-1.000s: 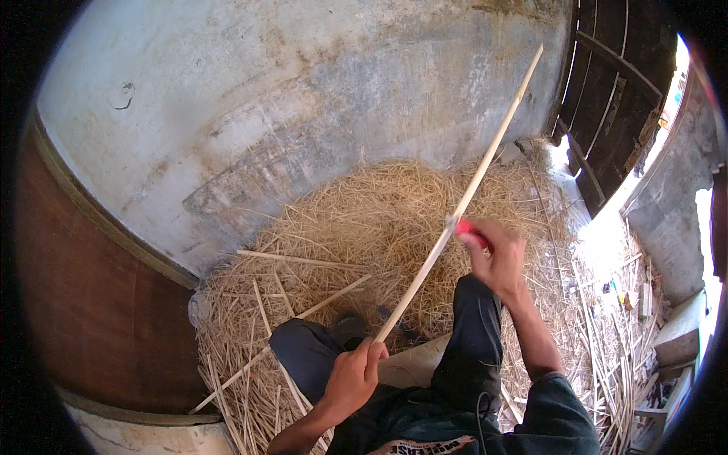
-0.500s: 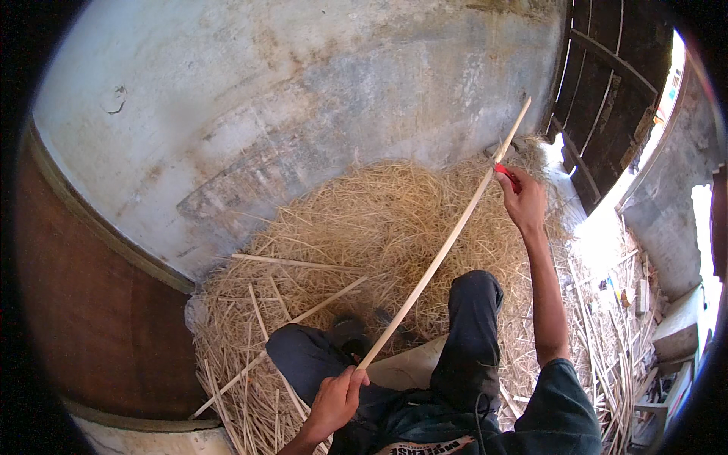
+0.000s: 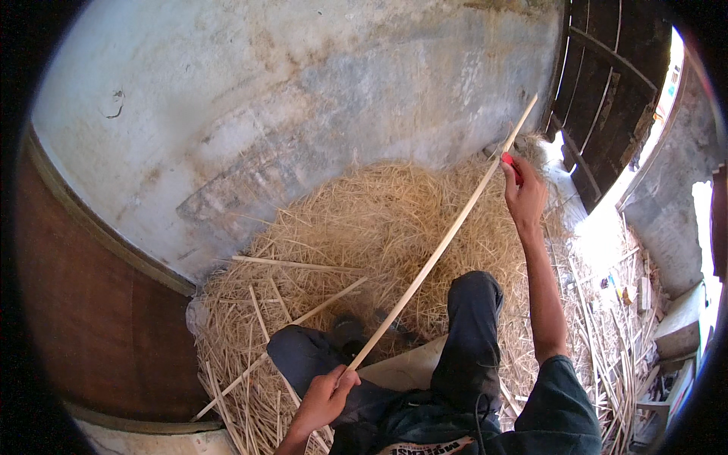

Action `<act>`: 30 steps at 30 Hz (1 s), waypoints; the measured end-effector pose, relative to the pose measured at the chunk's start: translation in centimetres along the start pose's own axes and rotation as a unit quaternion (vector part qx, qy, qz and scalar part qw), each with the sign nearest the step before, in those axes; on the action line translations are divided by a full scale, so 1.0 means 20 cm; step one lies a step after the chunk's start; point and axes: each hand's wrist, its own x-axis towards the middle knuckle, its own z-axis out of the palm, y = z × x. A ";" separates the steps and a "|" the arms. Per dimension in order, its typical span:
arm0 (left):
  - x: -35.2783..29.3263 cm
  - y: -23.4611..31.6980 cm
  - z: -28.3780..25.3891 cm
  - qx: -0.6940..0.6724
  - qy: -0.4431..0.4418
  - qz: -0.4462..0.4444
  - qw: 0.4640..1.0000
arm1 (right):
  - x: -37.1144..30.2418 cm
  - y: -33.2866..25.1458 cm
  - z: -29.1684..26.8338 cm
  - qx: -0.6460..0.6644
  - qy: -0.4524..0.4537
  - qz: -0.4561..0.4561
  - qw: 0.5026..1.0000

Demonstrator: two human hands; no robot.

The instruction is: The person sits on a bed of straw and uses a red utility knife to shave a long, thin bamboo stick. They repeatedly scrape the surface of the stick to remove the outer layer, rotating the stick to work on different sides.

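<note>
A long, pale strip of split wood or bamboo (image 3: 432,264) runs slantwise from my lap up toward the wall. Its lower end is gripped in my left hand (image 3: 327,396), between thumb and fingers, above my left thigh. Farther up the strip, my right hand (image 3: 525,196) is closed round a small red tool (image 3: 508,158). That tool touches or lies right against the strip, below its far tip; its blade or working edge is too small to make out, so its exact kind is unclear.
Curly shavings (image 3: 387,205) heap up before the stained wall (image 3: 364,91). More strips (image 3: 299,265) lie at the left over the shavings, and a scatter of thin sticks (image 3: 607,326) covers the right side. A dark plank door (image 3: 607,83) stands at the far right, a brown panel (image 3: 98,303) at the left.
My left hand has drawn a little left and toward me with the strip's lower end. My right hand and the red tool have shifted slightly up along the strip.
</note>
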 end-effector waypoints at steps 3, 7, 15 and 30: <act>0.01 -0.09 -0.03 0.016 -0.015 -0.009 1.000 | 0.00 -0.04 -0.03 0.001 0.023 -0.019 1.000; 0.00 -0.12 -0.12 -0.030 -0.093 -0.038 0.994 | 0.02 -0.01 -0.07 -0.003 0.055 -0.013 0.998; 0.01 -0.17 -0.18 0.025 -0.020 -0.015 0.999 | 0.05 0.04 -0.14 0.008 0.060 -0.029 0.998; 0.03 -0.16 -0.19 0.072 0.030 0.000 0.997 | 0.04 0.06 -0.13 0.120 -0.085 0.108 0.983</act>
